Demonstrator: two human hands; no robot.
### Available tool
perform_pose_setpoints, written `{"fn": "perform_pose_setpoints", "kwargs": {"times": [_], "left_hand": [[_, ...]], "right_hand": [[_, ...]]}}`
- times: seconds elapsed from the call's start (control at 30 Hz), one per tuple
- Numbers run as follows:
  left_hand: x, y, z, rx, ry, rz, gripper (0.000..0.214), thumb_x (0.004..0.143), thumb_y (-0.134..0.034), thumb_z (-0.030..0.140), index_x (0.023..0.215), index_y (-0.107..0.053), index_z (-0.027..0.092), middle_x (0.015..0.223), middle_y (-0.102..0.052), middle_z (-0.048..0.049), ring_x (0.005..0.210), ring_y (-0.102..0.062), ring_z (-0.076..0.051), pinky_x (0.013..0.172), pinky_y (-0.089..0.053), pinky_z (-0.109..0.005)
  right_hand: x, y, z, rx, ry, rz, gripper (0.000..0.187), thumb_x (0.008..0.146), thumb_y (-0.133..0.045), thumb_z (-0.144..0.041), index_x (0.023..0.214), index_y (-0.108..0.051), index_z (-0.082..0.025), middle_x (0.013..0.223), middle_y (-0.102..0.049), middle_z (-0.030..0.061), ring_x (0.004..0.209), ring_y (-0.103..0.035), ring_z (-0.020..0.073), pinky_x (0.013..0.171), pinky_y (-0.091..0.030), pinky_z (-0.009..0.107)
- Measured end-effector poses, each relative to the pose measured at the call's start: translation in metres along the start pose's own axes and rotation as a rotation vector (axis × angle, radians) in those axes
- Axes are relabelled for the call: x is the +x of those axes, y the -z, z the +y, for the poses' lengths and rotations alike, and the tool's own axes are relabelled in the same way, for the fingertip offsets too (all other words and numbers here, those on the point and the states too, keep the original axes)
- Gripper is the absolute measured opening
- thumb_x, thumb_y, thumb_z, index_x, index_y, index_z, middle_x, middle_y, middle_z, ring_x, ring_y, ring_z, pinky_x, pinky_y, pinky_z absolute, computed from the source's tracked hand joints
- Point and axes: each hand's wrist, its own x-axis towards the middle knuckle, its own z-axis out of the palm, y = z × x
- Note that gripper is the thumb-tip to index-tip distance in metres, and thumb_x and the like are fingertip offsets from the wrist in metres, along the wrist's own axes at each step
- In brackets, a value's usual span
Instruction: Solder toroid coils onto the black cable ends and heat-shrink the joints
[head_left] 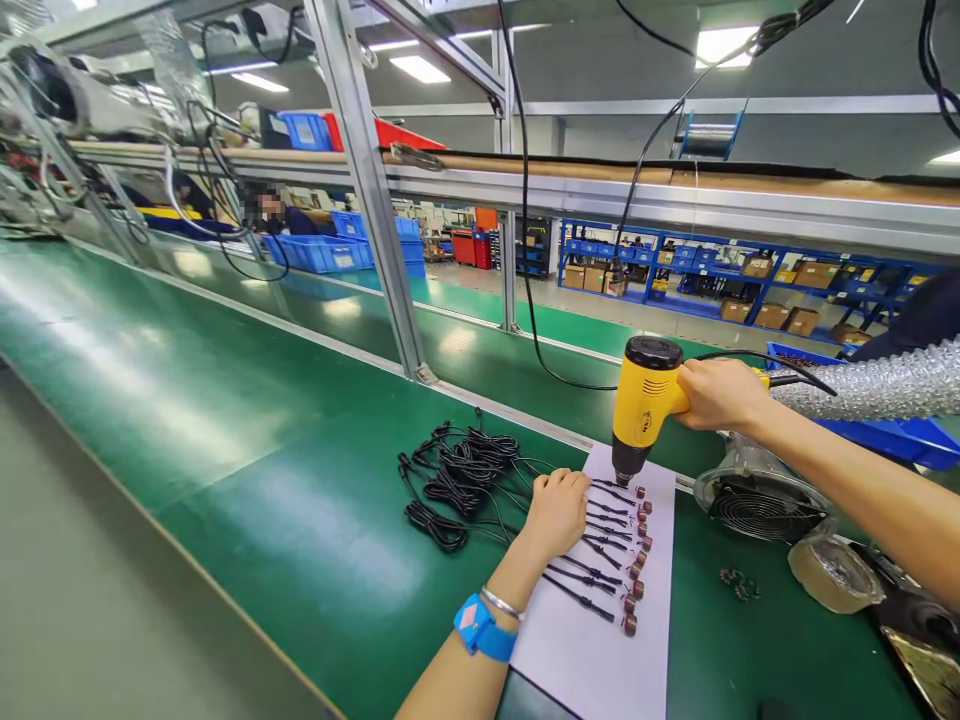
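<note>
My right hand (724, 393) grips a yellow heat gun (642, 405) by its handle. The gun's dark nozzle points down, just above the top end of a row of black cables on a white sheet (592, 665). My left hand (559, 512) rests at the sheet's upper left, its fingers closed on a black cable (606, 484); the fingertips are partly hidden. Small copper-coloured round parts with red wires (629, 625) lie in a column beside the cable ends. Left of the sheet, the cables run into a pile of coiled black cable (476, 465).
A ducted fan (765, 505) with a silver flexible hose (877, 388) stands at right, near a tape roll (836, 572) and small ring parts (740, 584). A metal post (371, 200) rises from the green bench (247, 480). Black cords hang overhead. Another person sits behind blue bins (319, 253).
</note>
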Motion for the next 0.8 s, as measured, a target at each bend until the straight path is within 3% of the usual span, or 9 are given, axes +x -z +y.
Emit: {"fn": "perform_pose_setpoints", "kwargs": {"times": [0.6,0.8], "left_hand": [[0.001,0.003,0.005,0.074,0.003,0.012,0.030,0.097,-0.037,0.019,0.116,-0.061,0.020,0.119,-0.066,-0.0101,0.117,-0.052,-0.027,0.098,-0.034,-0.047],[0.001,0.003,0.004,0.073,0.004,0.036,0.028,0.097,-0.039,0.020,0.114,-0.061,0.021,0.118,-0.067,-0.0097,0.117,-0.052,-0.027,0.098,-0.033,-0.048]], "right_hand": [[0.005,0.010,-0.006,-0.033,0.006,-0.043,0.035,0.078,-0.055,-0.040,0.101,-0.062,-0.015,0.092,-0.069,0.0133,0.079,-0.068,0.0298,0.056,-0.038,0.031],[0.007,0.011,-0.006,-0.057,0.029,-0.083,0.035,0.088,-0.061,-0.042,0.107,-0.060,-0.013,0.096,-0.065,0.0087,0.081,-0.064,0.0214,0.066,-0.049,0.032]]}}
